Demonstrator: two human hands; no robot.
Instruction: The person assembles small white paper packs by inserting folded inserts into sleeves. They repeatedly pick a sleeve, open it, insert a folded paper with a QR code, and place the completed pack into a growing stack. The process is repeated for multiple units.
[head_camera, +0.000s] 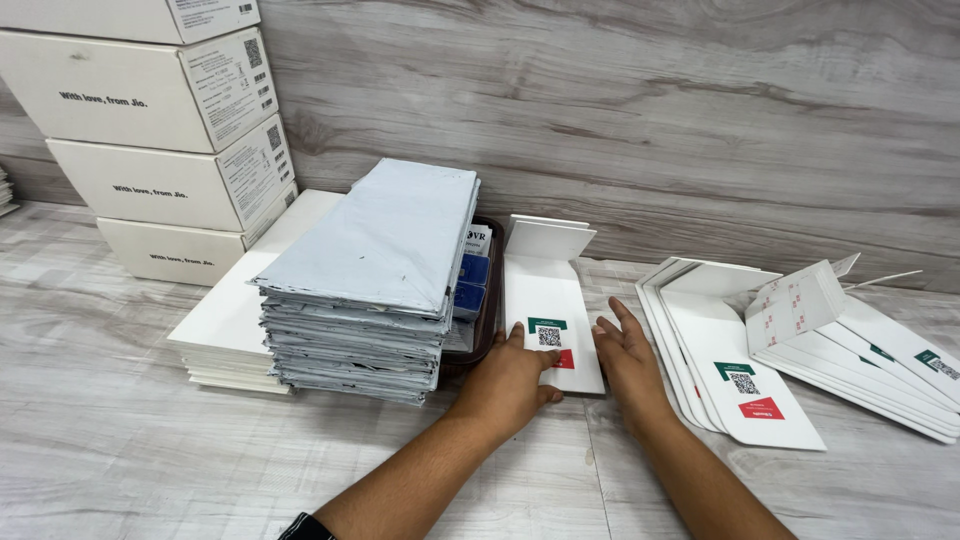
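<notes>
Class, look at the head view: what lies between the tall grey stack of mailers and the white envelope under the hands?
A dark brown tray holding blue and white items, seen in the head view, beside the grey stack and the white envelope.

We seem to be in a packing workroom: stacked white cartons (160, 120), piled grey mailers (375, 270), card sleeves (730, 360).

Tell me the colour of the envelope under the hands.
White envelope, with green and red labels; head view shows it.
</notes>
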